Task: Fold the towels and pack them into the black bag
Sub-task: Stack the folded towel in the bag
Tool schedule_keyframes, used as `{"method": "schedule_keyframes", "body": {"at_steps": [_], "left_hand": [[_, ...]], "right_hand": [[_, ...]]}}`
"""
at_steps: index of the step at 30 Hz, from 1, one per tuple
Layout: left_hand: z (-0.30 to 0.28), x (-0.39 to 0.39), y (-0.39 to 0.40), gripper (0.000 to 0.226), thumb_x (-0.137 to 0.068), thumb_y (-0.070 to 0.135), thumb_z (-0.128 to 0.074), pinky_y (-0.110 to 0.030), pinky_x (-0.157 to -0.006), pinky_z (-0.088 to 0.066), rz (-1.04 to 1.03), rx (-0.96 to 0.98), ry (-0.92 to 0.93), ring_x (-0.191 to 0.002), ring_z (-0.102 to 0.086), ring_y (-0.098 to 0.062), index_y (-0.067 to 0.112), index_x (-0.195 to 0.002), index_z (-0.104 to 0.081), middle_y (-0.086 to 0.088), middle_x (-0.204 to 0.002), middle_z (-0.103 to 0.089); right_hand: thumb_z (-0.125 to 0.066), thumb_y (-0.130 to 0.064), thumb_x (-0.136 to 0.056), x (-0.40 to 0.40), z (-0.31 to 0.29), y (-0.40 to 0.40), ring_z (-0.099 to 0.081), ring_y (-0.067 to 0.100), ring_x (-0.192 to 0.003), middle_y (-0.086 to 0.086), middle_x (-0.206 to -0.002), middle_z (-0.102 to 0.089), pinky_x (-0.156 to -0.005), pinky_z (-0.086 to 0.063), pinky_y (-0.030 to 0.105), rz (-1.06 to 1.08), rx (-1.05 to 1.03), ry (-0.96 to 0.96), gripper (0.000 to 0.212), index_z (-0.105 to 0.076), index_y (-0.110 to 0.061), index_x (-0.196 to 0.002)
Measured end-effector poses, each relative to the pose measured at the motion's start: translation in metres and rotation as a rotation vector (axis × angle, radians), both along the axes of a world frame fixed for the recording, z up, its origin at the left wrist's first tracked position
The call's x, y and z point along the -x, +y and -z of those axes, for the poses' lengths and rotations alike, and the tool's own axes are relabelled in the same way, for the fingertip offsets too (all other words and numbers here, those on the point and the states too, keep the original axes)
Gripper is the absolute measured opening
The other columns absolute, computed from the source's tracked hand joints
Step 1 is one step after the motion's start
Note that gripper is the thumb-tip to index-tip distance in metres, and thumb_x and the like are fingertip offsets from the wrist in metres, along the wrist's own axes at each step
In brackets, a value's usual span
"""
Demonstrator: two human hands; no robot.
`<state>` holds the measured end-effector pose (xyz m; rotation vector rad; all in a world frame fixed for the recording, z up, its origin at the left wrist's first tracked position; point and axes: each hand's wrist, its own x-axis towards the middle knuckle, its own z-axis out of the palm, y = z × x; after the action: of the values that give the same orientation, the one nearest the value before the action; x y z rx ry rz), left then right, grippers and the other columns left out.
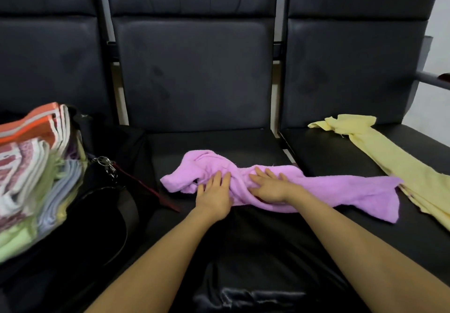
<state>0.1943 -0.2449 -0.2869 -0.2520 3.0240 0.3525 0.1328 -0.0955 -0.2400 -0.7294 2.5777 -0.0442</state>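
Note:
A crumpled purple towel (328,192) lies stretched across the black seat in front of me. My left hand (214,195) rests flat on its bunched left part with straight fingers. My right hand (270,186) presses flat on the towel's middle, fingers spread. A yellow towel (394,164) lies unfolded on the seat to the right. At the left the black bag (97,215) stands open, with several folded towels (31,166) of orange, white, green and blue stacked in it.
Three black padded seats (194,74) with tall backrests fill the view. A metal keyring clip (107,164) and a red strap (143,183) hang from the bag. A metal armrest (431,80) juts out at the far right. Shiny black fabric (255,288) covers my lap.

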Motion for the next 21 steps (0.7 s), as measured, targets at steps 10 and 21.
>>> {"method": "schedule_keyframes", "body": {"at_steps": [10, 21], "left_hand": [[-0.018, -0.014, -0.045, 0.068, -0.076, 0.029, -0.074, -0.043, -0.097, -0.042, -0.072, 0.306, 0.239, -0.116, -0.051, -0.034, 0.017, -0.137, -0.046, -0.017, -0.133, -0.047], [0.003, -0.039, -0.040, 0.033, -0.090, 0.020, -0.047, -0.034, -0.100, -0.024, 0.032, 0.175, 0.173, -0.123, -0.036, -0.022, 0.023, -0.122, -0.054, 0.005, -0.134, -0.044]], "right_hand": [[-0.044, -0.037, -0.096, -0.013, 0.012, -0.027, -0.058, 0.024, -0.096, 0.002, -0.099, -0.062, -0.085, -0.038, 0.036, 0.164, 0.354, 0.275, 0.027, -0.060, -0.016, -0.093], [-0.061, -0.043, -0.084, -0.026, 0.029, -0.049, -0.046, 0.025, -0.103, -0.004, -0.089, -0.057, -0.088, -0.030, 0.037, 0.168, 0.484, 0.153, 0.018, -0.057, -0.026, -0.079]]}}
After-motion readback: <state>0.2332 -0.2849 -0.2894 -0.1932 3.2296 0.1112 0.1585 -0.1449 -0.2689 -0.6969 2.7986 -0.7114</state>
